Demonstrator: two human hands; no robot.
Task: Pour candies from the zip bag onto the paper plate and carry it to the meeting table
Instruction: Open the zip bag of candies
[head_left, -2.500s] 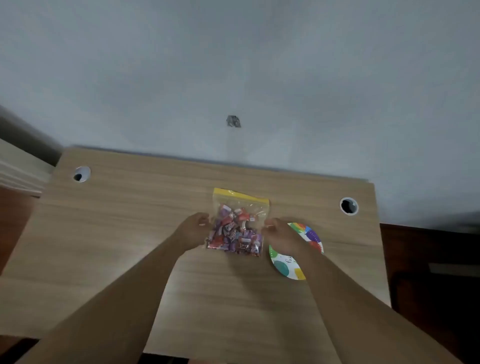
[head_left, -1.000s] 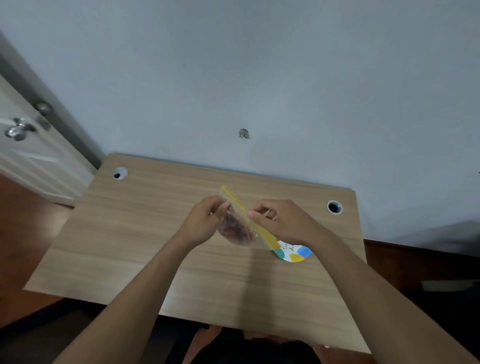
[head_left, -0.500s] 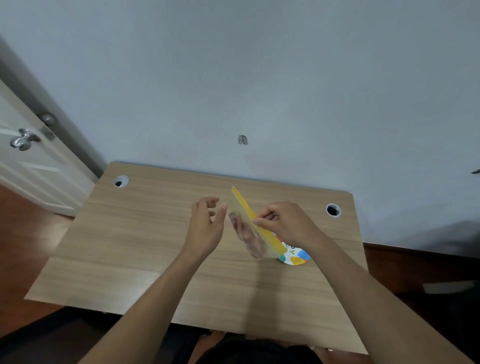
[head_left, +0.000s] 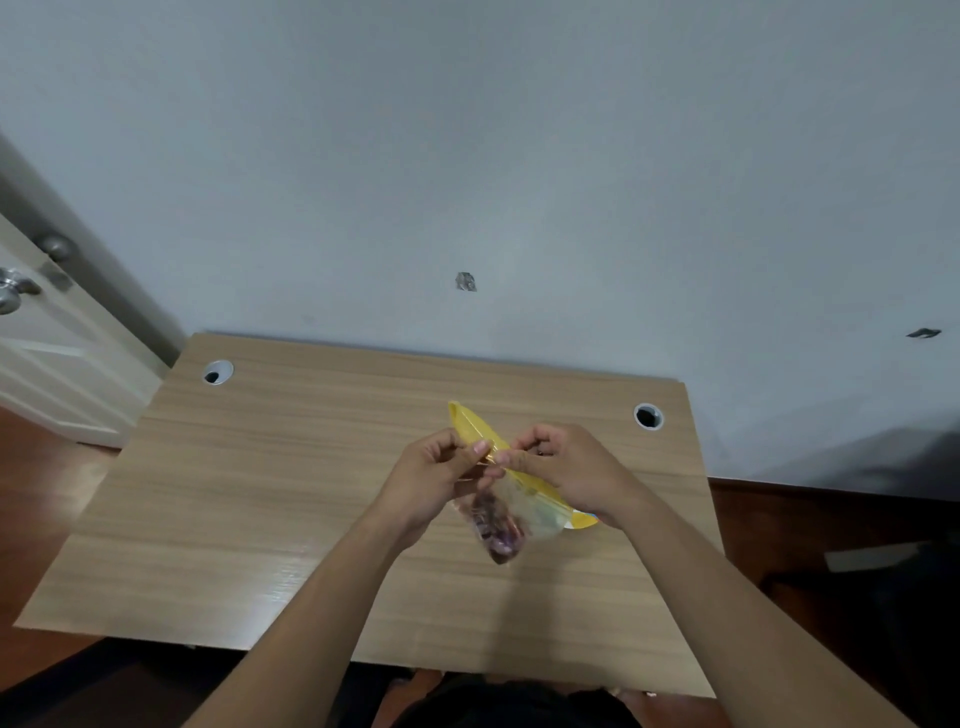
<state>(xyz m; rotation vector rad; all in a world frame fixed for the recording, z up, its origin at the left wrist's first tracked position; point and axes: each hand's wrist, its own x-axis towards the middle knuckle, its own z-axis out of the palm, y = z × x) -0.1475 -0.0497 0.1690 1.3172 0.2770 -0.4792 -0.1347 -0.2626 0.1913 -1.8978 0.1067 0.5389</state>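
While the candies (head_left: 496, 525) sit bunched in its lower end, the zip bag (head_left: 511, 499) hangs above the table (head_left: 270, 493), both hands pinching its yellow strip: left hand (head_left: 434, 480), right hand (head_left: 571, 473). Half a second ago the left hand was off it. The paper plate (head_left: 584, 519) shows only a sliver.

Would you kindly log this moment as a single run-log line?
stage: opening bag | left hand: pinching yellow zip strip | right hand: pinching zip strip | zip bag: lifted above desk, candies inside | paper plate: mostly hidden
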